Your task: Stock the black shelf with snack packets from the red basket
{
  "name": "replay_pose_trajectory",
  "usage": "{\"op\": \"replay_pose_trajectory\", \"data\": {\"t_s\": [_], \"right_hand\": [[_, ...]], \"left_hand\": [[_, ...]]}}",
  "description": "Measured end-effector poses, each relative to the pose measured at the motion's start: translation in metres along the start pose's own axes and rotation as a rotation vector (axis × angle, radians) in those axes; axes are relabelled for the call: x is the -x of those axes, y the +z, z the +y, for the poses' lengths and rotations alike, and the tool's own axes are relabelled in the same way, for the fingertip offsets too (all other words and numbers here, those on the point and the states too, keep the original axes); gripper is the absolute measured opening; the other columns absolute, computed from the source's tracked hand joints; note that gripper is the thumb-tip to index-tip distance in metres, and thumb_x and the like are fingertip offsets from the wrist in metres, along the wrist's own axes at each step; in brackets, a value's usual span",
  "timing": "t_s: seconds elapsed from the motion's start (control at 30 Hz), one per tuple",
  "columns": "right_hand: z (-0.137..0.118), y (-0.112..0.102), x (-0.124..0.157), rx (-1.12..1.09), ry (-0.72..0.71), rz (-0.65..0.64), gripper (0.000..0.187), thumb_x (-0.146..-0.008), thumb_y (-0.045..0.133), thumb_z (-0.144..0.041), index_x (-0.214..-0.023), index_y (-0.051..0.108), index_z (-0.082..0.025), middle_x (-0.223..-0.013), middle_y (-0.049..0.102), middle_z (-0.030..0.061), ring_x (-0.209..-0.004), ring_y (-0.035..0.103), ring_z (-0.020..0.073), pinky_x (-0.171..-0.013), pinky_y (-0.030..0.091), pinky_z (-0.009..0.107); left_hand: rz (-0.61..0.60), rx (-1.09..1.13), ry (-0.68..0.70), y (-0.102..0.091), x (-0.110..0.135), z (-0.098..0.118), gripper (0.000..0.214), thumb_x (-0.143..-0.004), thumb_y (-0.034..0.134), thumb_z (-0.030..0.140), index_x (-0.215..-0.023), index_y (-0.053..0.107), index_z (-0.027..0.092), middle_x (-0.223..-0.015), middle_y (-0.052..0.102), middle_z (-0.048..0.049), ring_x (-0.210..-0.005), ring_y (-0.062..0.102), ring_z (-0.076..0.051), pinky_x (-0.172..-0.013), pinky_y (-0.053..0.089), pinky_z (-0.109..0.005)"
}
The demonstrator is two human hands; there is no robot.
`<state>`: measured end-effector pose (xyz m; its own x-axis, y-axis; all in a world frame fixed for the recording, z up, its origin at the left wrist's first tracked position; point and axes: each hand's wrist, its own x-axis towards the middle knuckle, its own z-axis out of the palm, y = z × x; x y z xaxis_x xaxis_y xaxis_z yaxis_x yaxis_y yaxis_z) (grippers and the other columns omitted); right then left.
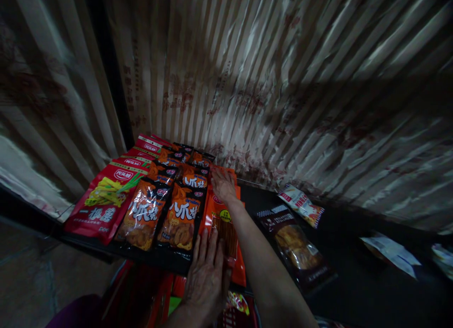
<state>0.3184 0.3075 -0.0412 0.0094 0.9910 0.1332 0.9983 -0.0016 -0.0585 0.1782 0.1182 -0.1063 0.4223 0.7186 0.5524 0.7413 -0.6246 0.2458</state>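
Observation:
An orange snack packet [220, 218] with a yellow round label lies on the black shelf [264, 196]. My right hand [223, 184] reaches over to its far end, palm down and fingers stretched out, with the forearm covering part of the packet. My left hand [207, 271] rests on its near end, fingers extended and held close together. Just left of both hands lie black-and-orange snack packets [182, 219] in overlapping rows. Beyond these, at the shelf's left end, red packets [106, 200] with a picture of yellow-green food overlap one another.
To the right lie a dark brown packet [295, 243] with a clear window, a small white-and-red packet [300, 203] and a pale packet [391, 252]. Striped, wrinkled sheeting [247, 115] hangs behind the shelf. Below the front edge are more red packages [141, 290].

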Motion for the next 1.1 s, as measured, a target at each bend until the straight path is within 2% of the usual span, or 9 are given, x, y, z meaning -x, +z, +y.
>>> {"op": "replay_pose_trajectory", "data": {"t_s": [0.17, 0.33, 0.47, 0.53, 0.63, 0.73, 0.9, 1.0, 1.1], "right_hand": [[-0.007, 0.011, 0.0, 0.06, -0.009, -0.141, 0.048, -0.094, 0.03, -0.03, -0.142, 0.036, -0.026, -0.151, 0.033, 0.0032, -0.141, 0.019, 0.0294, -0.11, 0.02, 0.051], [-0.004, 0.015, 0.003, 0.054, -0.003, -0.141, 0.05, -0.092, 0.034, -0.028, -0.142, 0.037, -0.025, -0.151, 0.033, 0.0037, -0.139, 0.024, 0.0311, -0.111, 0.021, 0.05], [-0.004, 0.018, 0.0, -0.077, -0.019, -0.068, 0.049, -0.089, 0.04, -0.022, -0.137, 0.045, -0.02, -0.148, 0.038, 0.0078, -0.14, 0.024, 0.0301, -0.112, 0.021, 0.05], [-0.004, 0.018, -0.005, -0.186, -0.031, 0.007, 0.049, -0.085, 0.042, -0.015, -0.133, 0.05, -0.016, -0.145, 0.043, 0.0094, -0.139, 0.027, 0.0262, -0.113, 0.022, 0.046], [-0.009, 0.014, -0.014, -0.296, -0.006, 0.101, 0.053, -0.084, 0.032, -0.008, -0.134, 0.048, -0.013, -0.142, 0.047, 0.0097, -0.135, 0.037, 0.0184, -0.112, 0.028, 0.037], [-0.021, 0.01, -0.018, -0.51, 0.143, 0.157, 0.052, -0.09, 0.024, -0.018, -0.137, 0.043, -0.009, -0.14, 0.049, 0.0119, -0.13, 0.044, 0.0188, -0.111, 0.031, 0.035], [-0.04, 0.013, -0.011, -0.889, 0.386, 0.163, 0.067, -0.093, 0.018, -0.05, -0.14, 0.039, -0.007, -0.145, 0.041, 0.014, -0.138, 0.032, 0.024, -0.114, 0.022, 0.041], [-0.044, 0.013, -0.011, -0.974, 0.42, 0.187, 0.077, -0.09, 0.016, -0.061, -0.138, 0.041, -0.006, -0.145, 0.04, 0.0153, -0.139, 0.03, 0.0243, -0.115, 0.02, 0.04], [-0.044, 0.012, -0.014, -0.992, 0.401, 0.198, 0.08, -0.09, 0.014, -0.063, -0.137, 0.042, -0.005, -0.145, 0.041, 0.0158, -0.138, 0.032, 0.0232, -0.115, 0.023, 0.037]], "left_hand": [[-0.029, 0.006, 0.003, -0.002, -0.002, 0.0, 0.052, -0.085, 0.049, 0.033, -0.133, 0.047, 0.013, -0.15, 0.032, -0.012, -0.138, 0.028, -0.033, -0.104, 0.039, -0.049], [-0.071, 0.033, -0.015, -0.003, -0.002, 0.0, 0.052, -0.084, 0.049, 0.031, -0.133, 0.047, 0.013, -0.151, 0.031, -0.0119, -0.139, 0.026, -0.034, -0.105, 0.038, -0.052], [-0.092, 0.049, -0.016, -0.004, -0.002, 0.0, 0.052, -0.084, 0.049, 0.029, -0.134, 0.047, 0.014, -0.151, 0.031, -0.0126, -0.139, 0.026, -0.035, -0.105, 0.038, -0.053], [-0.106, 0.056, -0.025, -0.004, -0.002, 0.001, 0.053, -0.085, 0.048, 0.03, -0.135, 0.045, 0.014, -0.151, 0.03, -0.0128, -0.138, 0.026, -0.035, -0.105, 0.037, -0.053], [-0.132, 0.071, -0.049, -0.005, -0.001, 0.001, 0.054, -0.086, 0.047, 0.032, -0.137, 0.043, 0.015, -0.15, 0.031, -0.0119, -0.138, 0.026, -0.035, -0.105, 0.037, -0.053], [-0.168, 0.097, -0.057, -0.008, -0.001, 0.0, 0.058, -0.088, 0.046, 0.033, -0.142, 0.036, 0.017, -0.152, 0.028, -0.0101, -0.14, 0.022, -0.034, -0.107, 0.035, -0.052], [-0.177, 0.161, -0.031, -0.012, -0.003, -0.003, 0.066, -0.09, 0.042, 0.034, -0.149, 0.017, 0.018, -0.154, 0.019, -0.008, -0.142, 0.016, -0.032, -0.11, 0.031, -0.052], [-0.118, 0.174, 0.003, -0.011, -0.002, -0.004, 0.068, -0.09, 0.042, 0.032, -0.149, 0.014, 0.012, -0.154, 0.021, -0.012, -0.142, 0.017, -0.031, -0.11, 0.031, -0.052], [0.034, 0.159, 0.045, -0.016, 0.0, -0.002, 0.063, -0.09, 0.04, 0.024, -0.147, 0.019, 0.006, -0.15, 0.031, -0.0146, -0.141, 0.021, -0.028, -0.107, 0.037, -0.045]]}}
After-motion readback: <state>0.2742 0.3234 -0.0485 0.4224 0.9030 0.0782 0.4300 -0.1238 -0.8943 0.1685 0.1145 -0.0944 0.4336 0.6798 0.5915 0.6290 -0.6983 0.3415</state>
